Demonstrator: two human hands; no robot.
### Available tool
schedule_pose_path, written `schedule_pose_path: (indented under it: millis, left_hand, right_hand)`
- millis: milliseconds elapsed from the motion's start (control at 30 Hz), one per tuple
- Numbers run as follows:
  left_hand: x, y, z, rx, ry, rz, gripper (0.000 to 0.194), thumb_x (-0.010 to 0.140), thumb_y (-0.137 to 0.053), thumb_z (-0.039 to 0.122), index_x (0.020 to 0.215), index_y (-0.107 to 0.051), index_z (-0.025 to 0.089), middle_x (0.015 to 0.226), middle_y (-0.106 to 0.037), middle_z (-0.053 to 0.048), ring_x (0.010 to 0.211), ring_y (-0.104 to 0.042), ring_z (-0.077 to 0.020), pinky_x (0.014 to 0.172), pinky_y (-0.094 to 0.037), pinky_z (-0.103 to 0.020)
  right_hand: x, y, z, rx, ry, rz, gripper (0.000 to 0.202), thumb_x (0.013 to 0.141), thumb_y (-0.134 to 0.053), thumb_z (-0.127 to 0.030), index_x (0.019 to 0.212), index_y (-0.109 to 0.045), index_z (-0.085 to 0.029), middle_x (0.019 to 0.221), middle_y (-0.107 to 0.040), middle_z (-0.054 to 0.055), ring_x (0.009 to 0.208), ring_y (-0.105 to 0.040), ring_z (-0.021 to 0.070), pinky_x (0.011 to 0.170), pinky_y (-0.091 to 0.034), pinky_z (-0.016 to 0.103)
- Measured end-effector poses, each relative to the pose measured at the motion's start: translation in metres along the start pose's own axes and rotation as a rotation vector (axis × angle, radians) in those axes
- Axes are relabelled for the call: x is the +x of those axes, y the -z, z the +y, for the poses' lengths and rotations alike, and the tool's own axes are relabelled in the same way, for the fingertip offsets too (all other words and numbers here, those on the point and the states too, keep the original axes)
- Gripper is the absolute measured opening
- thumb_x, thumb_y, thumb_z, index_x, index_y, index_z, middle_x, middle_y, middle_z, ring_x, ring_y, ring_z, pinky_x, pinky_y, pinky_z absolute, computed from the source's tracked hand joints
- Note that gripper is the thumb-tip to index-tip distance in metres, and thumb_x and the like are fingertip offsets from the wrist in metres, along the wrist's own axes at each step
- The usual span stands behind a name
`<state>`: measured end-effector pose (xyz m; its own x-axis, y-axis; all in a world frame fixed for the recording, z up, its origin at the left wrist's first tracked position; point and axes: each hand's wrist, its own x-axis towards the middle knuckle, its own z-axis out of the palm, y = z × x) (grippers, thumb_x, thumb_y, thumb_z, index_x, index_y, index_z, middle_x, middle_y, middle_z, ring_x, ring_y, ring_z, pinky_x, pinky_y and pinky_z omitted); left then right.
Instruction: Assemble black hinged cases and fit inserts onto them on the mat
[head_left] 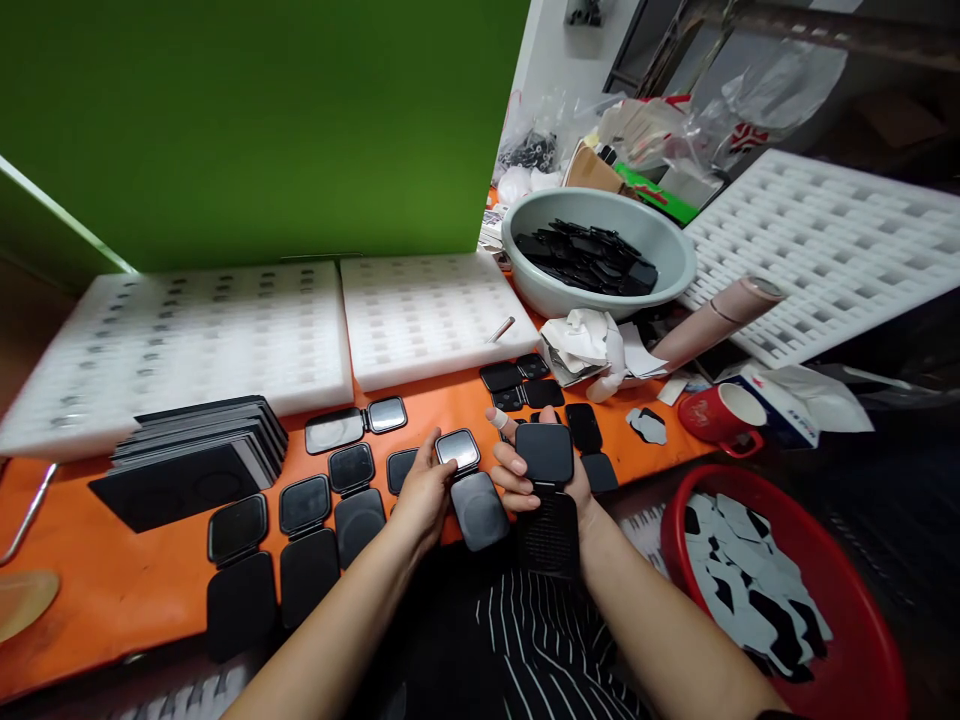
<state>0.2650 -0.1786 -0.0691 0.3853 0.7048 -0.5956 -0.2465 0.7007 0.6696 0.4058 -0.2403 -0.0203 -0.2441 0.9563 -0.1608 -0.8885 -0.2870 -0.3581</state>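
My left hand (426, 492) pinches the edge of a black two-panel hinged case (480, 511) that lies unfolded, its upper panel glossy and reflecting light. My right hand (512, 470) has its fingers wrapped round another unfolded black hinged case (545, 454), which hangs down toward the lap with a ridged lower panel. A pale wrap covers one fingertip of this hand. More unfolded cases, such as one with a glossy panel (305, 503), lie in rows along the orange table front (424, 410). Several small black panels (583, 428) rest beyond the right hand.
White slotted foam trays (442, 310) stand behind, before a green panel (255, 130). A stack of dark sheets (180, 475) sits left. To the right are a grey basin (517, 265) of black pieces, a pink flask (712, 325), a red mug (709, 415) and a red basin (847, 580) of scraps.
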Motion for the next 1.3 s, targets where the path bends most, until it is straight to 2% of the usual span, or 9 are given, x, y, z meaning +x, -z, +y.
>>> schedule_pose_path:
  millis: [200, 367, 500, 600, 767, 1000, 1067, 1167, 1300]
  left_hand:
    - [0.002, 0.007, -0.005, 0.16, -0.153, -0.044, 0.074, 0.068, -0.061, 0.017, 0.138, -0.036, 0.017, 0.068, -0.055, 0.004, 0.059, -0.053, -0.0106, 0.057, -0.041, -0.021]
    - [-0.002, 0.012, 0.0, 0.149, -0.129, -0.041, 0.075, 0.069, -0.063, 0.02, 0.138, -0.035, 0.017, 0.088, -0.064, -0.003, 0.077, -0.061, -0.0152, 0.069, -0.046, -0.025]
    - [-0.006, 0.013, 0.003, 0.13, -0.115, -0.038, 0.071, 0.069, -0.063, 0.02, 0.136, -0.039, 0.018, 0.099, -0.066, -0.006, 0.085, -0.063, -0.0172, 0.074, -0.047, -0.026]
    - [-0.008, 0.012, 0.003, 0.11, -0.101, -0.031, 0.072, 0.068, -0.065, 0.018, 0.135, -0.04, 0.018, 0.099, -0.066, -0.007, 0.086, -0.064, -0.0177, 0.074, -0.048, -0.025]
    - [-0.009, 0.011, 0.002, 0.09, -0.098, -0.037, 0.071, 0.067, -0.067, 0.017, 0.134, -0.042, 0.018, 0.098, -0.067, -0.006, 0.086, -0.064, -0.0178, 0.074, -0.048, -0.025]
    - [-0.007, 0.012, 0.0, 0.074, -0.085, -0.049, 0.076, 0.063, -0.071, 0.019, 0.133, -0.043, 0.015, 0.099, -0.068, -0.008, 0.089, -0.064, -0.02, 0.074, -0.048, -0.026]
    - [-0.006, 0.013, -0.001, 0.061, -0.077, -0.058, 0.077, 0.062, -0.072, 0.02, 0.132, -0.042, 0.013, 0.1, -0.068, -0.008, 0.09, -0.063, -0.02, 0.075, -0.048, -0.026]
    - [-0.005, 0.014, -0.002, 0.051, -0.064, -0.046, 0.076, 0.06, -0.072, 0.017, 0.131, -0.044, 0.012, 0.097, -0.069, -0.008, 0.088, -0.064, -0.0194, 0.074, -0.048, -0.025]
    - [-0.004, 0.017, -0.004, 0.043, -0.066, -0.018, 0.065, 0.062, -0.071, 0.014, 0.124, -0.051, 0.015, 0.097, -0.07, -0.008, 0.09, -0.065, -0.0201, 0.075, -0.049, -0.026]
  right_hand:
    - [-0.005, 0.005, 0.0, 0.052, 0.031, 0.097, 0.054, 0.089, -0.027, -0.061, 0.128, -0.042, -0.027, 0.069, -0.054, -0.001, 0.052, -0.035, 0.0108, 0.038, -0.028, 0.017]
    - [-0.005, 0.004, 0.0, 0.059, 0.011, 0.186, 0.051, 0.088, -0.029, -0.061, 0.121, -0.046, -0.026, 0.081, -0.059, 0.001, 0.062, -0.044, 0.0123, 0.049, -0.04, 0.022]
    - [0.0, 0.004, 0.001, 0.081, 0.002, 0.125, 0.048, 0.091, -0.028, -0.057, 0.099, -0.054, -0.018, 0.064, -0.048, -0.002, 0.049, -0.031, 0.0084, 0.038, -0.028, 0.016]
    - [0.002, 0.004, 0.001, 0.067, -0.031, 0.108, 0.048, 0.092, -0.025, -0.055, 0.084, -0.053, -0.017, 0.055, -0.038, -0.005, 0.044, -0.019, 0.0073, 0.033, -0.017, 0.014]
    - [0.001, 0.003, 0.001, 0.019, -0.098, 0.076, 0.048, 0.091, -0.023, -0.058, 0.082, -0.049, -0.019, 0.052, -0.032, -0.006, 0.042, -0.011, 0.0077, 0.032, -0.012, 0.014]
    - [0.002, 0.008, 0.004, 0.021, -0.098, 0.075, 0.049, 0.09, -0.025, -0.059, 0.08, -0.05, -0.018, 0.053, -0.034, -0.006, 0.043, -0.015, 0.007, 0.033, -0.014, 0.013]
    - [0.006, 0.013, 0.002, 0.039, -0.123, 0.13, 0.05, 0.091, -0.026, -0.058, 0.08, -0.051, -0.016, 0.054, -0.038, -0.004, 0.042, -0.02, 0.0069, 0.033, -0.017, 0.013]
    - [0.012, 0.018, -0.006, 0.053, -0.137, 0.306, 0.051, 0.092, -0.024, -0.054, 0.081, -0.053, -0.014, 0.062, -0.049, 0.001, 0.047, -0.036, 0.0084, 0.036, -0.029, 0.016]
    - [0.007, 0.019, -0.015, -0.025, -0.043, 0.544, 0.057, 0.091, -0.022, -0.058, 0.096, -0.056, -0.013, 0.081, -0.062, 0.01, 0.065, -0.056, 0.0163, 0.054, -0.047, 0.029]
